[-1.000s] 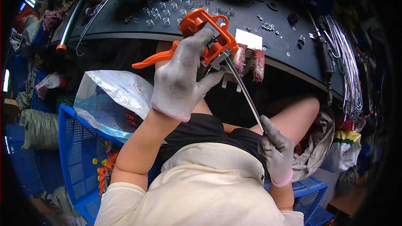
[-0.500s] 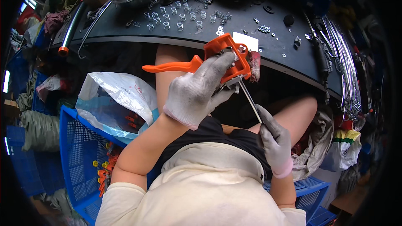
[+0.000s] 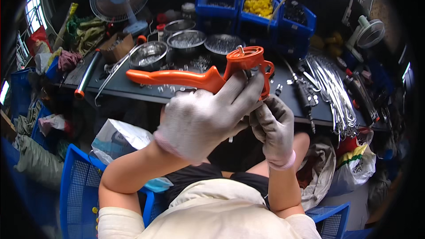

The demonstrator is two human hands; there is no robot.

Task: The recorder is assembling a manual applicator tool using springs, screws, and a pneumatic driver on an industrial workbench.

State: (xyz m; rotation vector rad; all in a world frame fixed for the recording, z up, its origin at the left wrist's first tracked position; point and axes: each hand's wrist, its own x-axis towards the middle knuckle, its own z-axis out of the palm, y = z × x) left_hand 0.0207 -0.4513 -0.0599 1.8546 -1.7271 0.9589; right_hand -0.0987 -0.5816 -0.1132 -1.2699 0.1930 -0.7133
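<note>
My left hand (image 3: 199, 121), in a grey-white glove, is closed round the body of an orange caulking-gun handle (image 3: 177, 78). The handle is raised above the bench edge, its long grip pointing left and its round end facing up. A short metal stub (image 3: 241, 50) stands out of that round end. Just below the body's right side is my gloved right hand (image 3: 275, 128), fingers bent and pinched together close to the left fingertips. What the right fingers hold is hidden by the fingers themselves.
On the dark bench (image 3: 152, 90) are metal bowls (image 3: 148, 54) of small parts, loose springs, a power screwdriver (image 3: 303, 97) and a pile of hooked metal rods (image 3: 330, 95). Blue bins (image 3: 258, 20) stand behind. A blue crate (image 3: 82, 186) and plastic bag (image 3: 117, 139) are at my left.
The orange handle is higher and turned so its round end faces up. My right hand has come up close to it; the metal rod it held is no longer plainly seen. The view has tipped up.
</note>
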